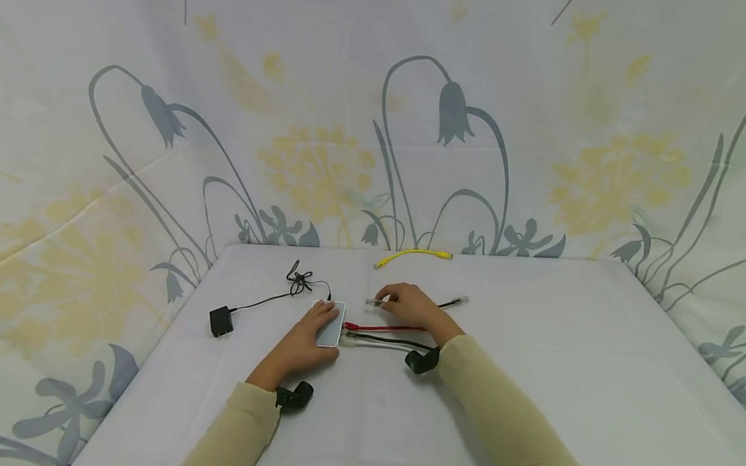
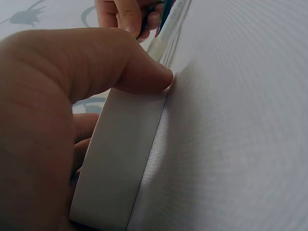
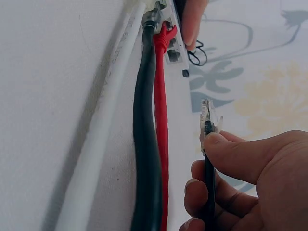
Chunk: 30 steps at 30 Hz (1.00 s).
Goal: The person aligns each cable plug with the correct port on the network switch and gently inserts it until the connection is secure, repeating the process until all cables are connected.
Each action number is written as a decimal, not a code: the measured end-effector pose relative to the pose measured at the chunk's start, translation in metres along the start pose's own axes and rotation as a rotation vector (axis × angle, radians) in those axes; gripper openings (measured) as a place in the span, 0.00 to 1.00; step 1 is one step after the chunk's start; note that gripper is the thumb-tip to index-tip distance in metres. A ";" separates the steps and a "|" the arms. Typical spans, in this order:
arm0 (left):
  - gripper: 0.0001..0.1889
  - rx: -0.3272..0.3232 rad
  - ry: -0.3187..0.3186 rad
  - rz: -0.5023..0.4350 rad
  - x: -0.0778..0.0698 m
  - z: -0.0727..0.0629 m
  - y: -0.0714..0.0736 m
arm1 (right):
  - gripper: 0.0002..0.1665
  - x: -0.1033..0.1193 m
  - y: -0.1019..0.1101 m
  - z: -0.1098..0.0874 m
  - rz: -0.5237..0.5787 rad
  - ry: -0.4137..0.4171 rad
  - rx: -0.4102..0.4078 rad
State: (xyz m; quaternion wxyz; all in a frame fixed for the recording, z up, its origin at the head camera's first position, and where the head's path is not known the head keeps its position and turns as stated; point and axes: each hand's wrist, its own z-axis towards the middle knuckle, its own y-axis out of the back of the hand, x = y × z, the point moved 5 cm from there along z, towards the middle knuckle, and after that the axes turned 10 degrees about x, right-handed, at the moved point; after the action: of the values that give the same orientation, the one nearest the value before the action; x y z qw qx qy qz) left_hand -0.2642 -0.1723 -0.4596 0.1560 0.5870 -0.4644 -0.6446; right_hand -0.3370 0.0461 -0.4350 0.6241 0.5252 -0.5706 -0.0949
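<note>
My left hand (image 1: 304, 342) holds a small white network switch (image 1: 330, 334) on the table, thumb along its near side and fingers over its far side. Three Ethernet cables run out of ports on its right: a red one (image 3: 161, 110), a black one (image 3: 144, 120) and a white one (image 3: 103, 115). Above and beyond the red cable, my right hand (image 1: 407, 304) pinches another black Ethernet cable (image 3: 210, 175) just behind its clear plug (image 3: 208, 113). That plug points left toward the switch, apart from it. The loose cable's other end (image 1: 463, 300) sticks out to the right.
A yellow Ethernet cable (image 1: 412, 255) lies at the table's back edge. On the left, a black power adapter (image 1: 220, 321) has its thin cord (image 1: 299, 282) bundled and leading to the back of the switch. Behind the table hangs a flower-patterned cloth (image 1: 352, 109).
</note>
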 end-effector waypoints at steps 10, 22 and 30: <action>0.42 0.000 0.005 -0.005 0.001 0.000 -0.001 | 0.13 0.003 -0.010 0.000 0.047 -0.033 0.001; 0.42 -0.002 0.009 -0.012 -0.001 -0.001 0.000 | 0.11 0.010 -0.019 -0.002 0.040 -0.013 -0.027; 0.42 0.001 0.002 -0.002 -0.002 -0.001 0.001 | 0.10 0.013 -0.022 -0.003 0.044 0.005 -0.041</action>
State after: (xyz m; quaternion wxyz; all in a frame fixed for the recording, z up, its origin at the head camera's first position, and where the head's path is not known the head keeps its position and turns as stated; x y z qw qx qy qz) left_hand -0.2629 -0.1720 -0.4571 0.1555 0.5883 -0.4638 -0.6439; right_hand -0.3200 0.0290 -0.4435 0.6381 0.5000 -0.5783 -0.0917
